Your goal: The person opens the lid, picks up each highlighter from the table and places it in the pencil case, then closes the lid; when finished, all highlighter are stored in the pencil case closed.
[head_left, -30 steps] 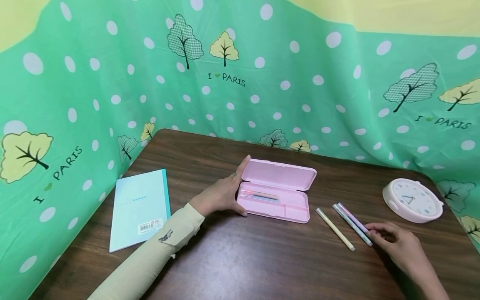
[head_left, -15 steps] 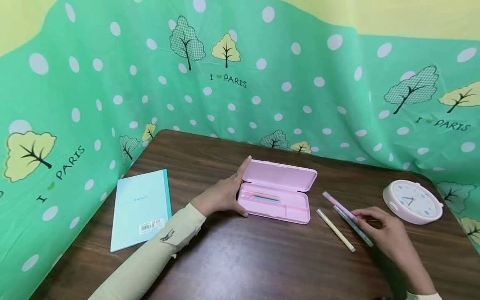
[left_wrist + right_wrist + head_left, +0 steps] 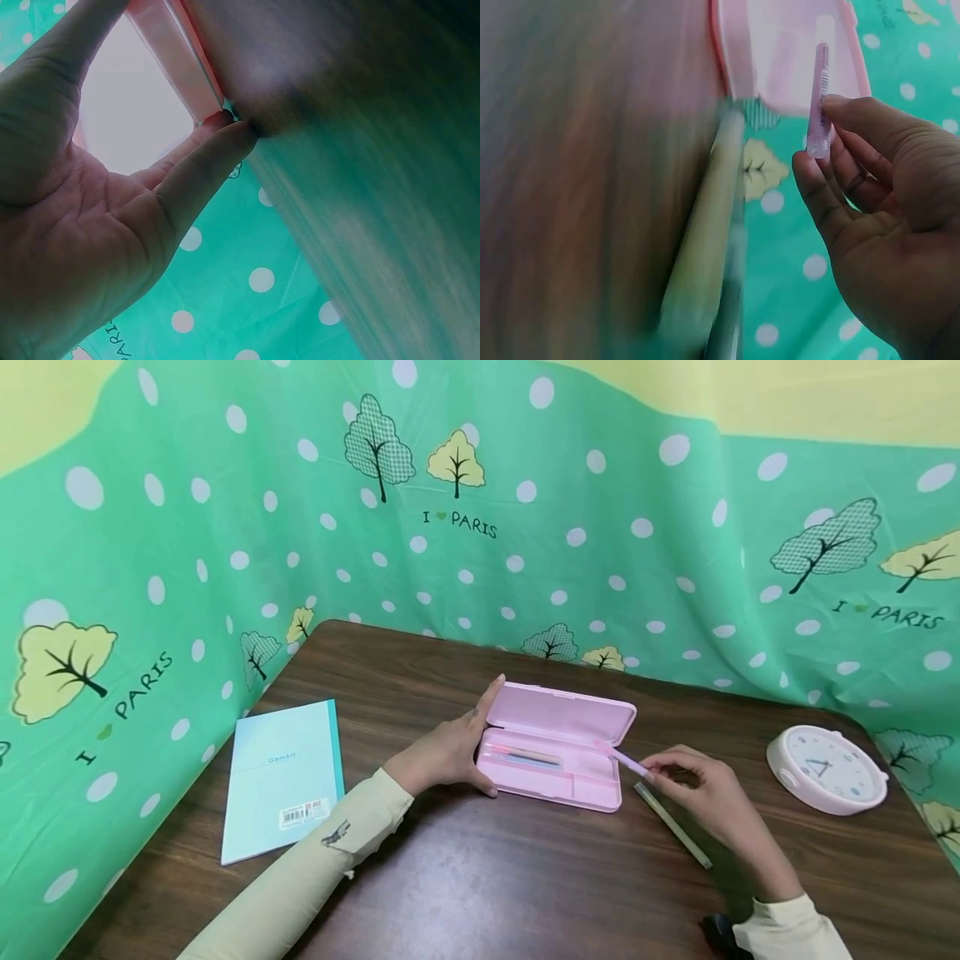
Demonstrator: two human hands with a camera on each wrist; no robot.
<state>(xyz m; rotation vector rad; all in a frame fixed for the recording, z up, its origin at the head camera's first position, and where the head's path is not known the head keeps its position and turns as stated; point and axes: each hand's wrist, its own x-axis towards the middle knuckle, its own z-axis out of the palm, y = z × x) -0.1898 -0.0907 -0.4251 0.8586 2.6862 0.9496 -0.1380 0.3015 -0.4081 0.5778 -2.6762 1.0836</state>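
While its lid stands tipped back on the hinge, the pink pencil case [image 3: 525,782] lies on the dark, wood-grained bench [image 3: 450,868], its tray split by dividers, with slim pens [image 3: 528,757] in the rear compartment. A pinkish-purple pen [image 3: 630,762], barcoded and clear-ended in the right wrist view, slants toward the case, its far end over the right part; whether it touches there, I cannot tell. Of the hands, the left hand [image 3: 446,750] is spread wide, thumb and forefinger well apart, touching the case's left end. The right hand [image 3: 705,785] pinches the pinkish-purple pen between thumb and fingers, near a pale yellow pen [image 3: 705,225] on the bench.
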